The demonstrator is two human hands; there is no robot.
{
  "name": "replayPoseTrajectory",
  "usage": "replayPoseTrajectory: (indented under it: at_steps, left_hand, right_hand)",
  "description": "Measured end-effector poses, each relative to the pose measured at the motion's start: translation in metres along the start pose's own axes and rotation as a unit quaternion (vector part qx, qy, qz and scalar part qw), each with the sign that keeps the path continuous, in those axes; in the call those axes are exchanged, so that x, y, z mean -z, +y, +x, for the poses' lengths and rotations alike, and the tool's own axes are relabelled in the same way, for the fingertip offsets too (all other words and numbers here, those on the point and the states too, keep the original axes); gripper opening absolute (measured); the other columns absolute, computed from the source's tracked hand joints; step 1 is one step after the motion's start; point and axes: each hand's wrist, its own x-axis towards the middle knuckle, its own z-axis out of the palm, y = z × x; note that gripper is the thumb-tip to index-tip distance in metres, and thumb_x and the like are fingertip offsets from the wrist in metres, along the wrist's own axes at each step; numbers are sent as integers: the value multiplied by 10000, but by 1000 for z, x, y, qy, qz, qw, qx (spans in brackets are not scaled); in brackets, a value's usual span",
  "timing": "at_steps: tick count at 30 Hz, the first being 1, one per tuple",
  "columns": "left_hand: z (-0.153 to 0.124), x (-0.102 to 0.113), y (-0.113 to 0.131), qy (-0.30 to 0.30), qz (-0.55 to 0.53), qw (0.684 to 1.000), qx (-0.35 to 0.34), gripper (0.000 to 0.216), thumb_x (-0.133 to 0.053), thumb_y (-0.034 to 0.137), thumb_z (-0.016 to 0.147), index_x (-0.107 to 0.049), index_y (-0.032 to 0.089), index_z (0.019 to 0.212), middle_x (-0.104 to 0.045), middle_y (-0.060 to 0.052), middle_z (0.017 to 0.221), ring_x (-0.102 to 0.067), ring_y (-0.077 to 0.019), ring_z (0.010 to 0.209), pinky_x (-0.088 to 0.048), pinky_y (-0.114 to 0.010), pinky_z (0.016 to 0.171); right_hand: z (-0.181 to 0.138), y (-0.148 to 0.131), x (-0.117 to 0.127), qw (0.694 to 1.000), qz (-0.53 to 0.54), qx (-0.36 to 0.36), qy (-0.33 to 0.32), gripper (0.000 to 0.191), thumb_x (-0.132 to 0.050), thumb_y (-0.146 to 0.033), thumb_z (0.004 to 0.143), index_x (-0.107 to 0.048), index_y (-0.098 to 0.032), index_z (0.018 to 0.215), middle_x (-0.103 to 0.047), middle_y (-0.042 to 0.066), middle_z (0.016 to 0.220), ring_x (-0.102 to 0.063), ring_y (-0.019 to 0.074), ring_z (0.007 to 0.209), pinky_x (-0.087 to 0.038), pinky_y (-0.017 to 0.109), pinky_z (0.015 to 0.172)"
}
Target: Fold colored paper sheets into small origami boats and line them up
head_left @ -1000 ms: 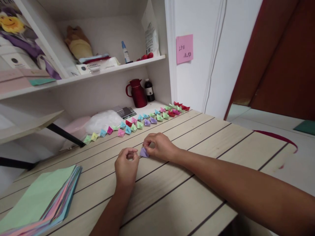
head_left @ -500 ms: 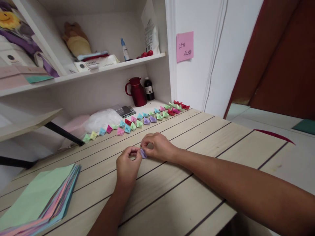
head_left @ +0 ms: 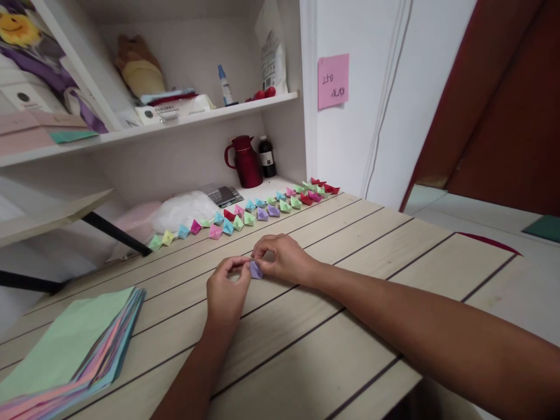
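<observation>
A small folded piece of purple paper (head_left: pixel 256 270) is pinched between my two hands, just above the wooden table (head_left: pixel 306 344). My left hand (head_left: pixel 227 286) grips its left side with thumb and fingers. From the right, my right hand (head_left: pixel 282 258) pinches its upper right part, thumb against index finger. Fingertips cover part of the paper, so its full shape is hidden. Beyond my hands, several small folded paper boats (head_left: pixel 249 219) in green, blue, pink, red, yellow and purple stand in uneven rows along the table's back edge.
A stack of coloured paper (head_left: pixel 65 344) lies at the left front, green sheet on top. Behind the boats are a clear plastic bag (head_left: pixel 186 213), a red jug (head_left: pixel 246 163) and a dark bottle (head_left: pixel 266 157). A black metal bar (head_left: pixel 116 233) slants down at the left.
Both hands stay nearly in place, fingers shifting slightly on the purple paper, which shows a little wider now. The whole view has shifted slightly.
</observation>
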Motion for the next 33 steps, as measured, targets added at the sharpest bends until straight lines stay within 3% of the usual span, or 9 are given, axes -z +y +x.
replayPoseTrajectory:
  at_steps: [8, 20, 33]
  left_hand:
    - [-2, -1, 0, 4, 35, 999, -26, 95, -593, 249, 721, -669, 200, 693, -725, -13, 697, -661, -161, 635, -528, -264, 692]
    - [-3, -2, 0, 26, 81, 995, -58, 88, -587, 248, 718, -660, 206, 689, -724, -20, 716, -668, -171, 653, -525, -280, 704]
    - [-5, -4, 0, 31, 118, 990, -77, 84, -585, 232, 726, -648, 220, 671, -714, -10, 681, -667, -181, 639, -499, -284, 676]
  right_hand:
    - [0, -3, 1, 1000, -6, 9, -4, 66, -631, -124, 728, -675, -172, 719, -713, 29, 834, -638, 154, 773, -450, 246, 738]
    - [0, -2, -5, 1000, 7, 9, 5, 61, -645, -124, 697, -662, -181, 710, -712, 21, 876, -640, 153, 791, -460, 243, 741]
    - [0, -4, -8, 998, 52, -43, -13, 65, -651, -134, 685, -607, -178, 666, -702, 35, 916, -640, 168, 851, -469, 262, 764]
